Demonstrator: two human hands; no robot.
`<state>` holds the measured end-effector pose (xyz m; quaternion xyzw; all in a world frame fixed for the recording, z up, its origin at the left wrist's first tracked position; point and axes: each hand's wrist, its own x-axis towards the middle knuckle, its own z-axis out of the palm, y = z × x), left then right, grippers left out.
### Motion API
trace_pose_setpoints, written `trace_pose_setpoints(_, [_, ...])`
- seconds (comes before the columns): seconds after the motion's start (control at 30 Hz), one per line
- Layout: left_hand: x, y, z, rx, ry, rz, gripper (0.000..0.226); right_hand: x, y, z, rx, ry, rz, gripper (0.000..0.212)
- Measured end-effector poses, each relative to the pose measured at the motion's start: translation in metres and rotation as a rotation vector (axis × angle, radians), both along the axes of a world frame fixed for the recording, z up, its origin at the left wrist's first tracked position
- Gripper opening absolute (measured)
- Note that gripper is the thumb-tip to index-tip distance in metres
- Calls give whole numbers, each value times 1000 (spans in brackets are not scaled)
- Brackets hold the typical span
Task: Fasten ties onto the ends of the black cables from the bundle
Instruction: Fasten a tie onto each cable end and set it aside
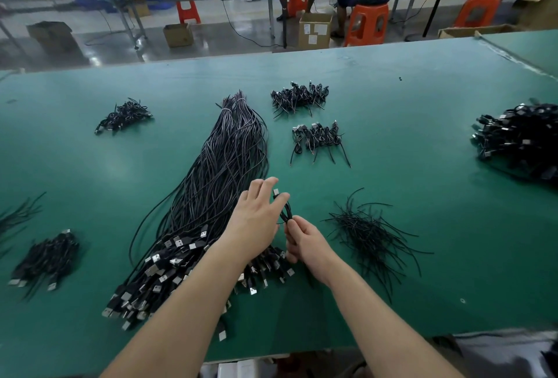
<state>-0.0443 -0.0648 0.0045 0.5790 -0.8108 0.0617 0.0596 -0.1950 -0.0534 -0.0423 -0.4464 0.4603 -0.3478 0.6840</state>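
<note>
- Cable (pixel 284 207) in work sits between our two hands, just right of the big bundle (pixel 211 196), held a little above the green surface (pixel 422 90).
- We see it as a short folded length whose long axis runs from about 5 o'clock at the lower end to 11 o'clock at the upper end, where a small pale plug tip points away from us.
- Our right hand (pixel 305 241) is curled, its fingers (pixel 294 223) pinching the cable's lower end, thumb and forefinger closed on it.
- Our left hand (pixel 256 214) has fingers spread and mostly straight, reaching toward 1 o'clock; the forefinger lies against the upper part of the cable, and we cannot tell if the thumb grips it.
- The bundle's long axis runs from 7 o'clock, where the metal plugs fan out near us, to 1 o'clock, where the far ends are tied.
- Loose ties (pixel 371 235) lie in a scattered pile at 3 o'clock from the right hand, near but not touching it.
- Small finished heaps (pixel 317 139) lie at 12 o'clock, well apart from the hands.
</note>
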Motion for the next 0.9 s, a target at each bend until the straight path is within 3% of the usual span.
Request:
trace_pose_setpoints(0.37, [2, 5, 8, -86, -54, -248, 35, 4, -2, -6, -59, 75, 24, 27])
trace_pose_setpoints(0.9, [5, 1, -2, 76, 84, -189, 25, 2, -4, -6, -52, 149, 71, 25])
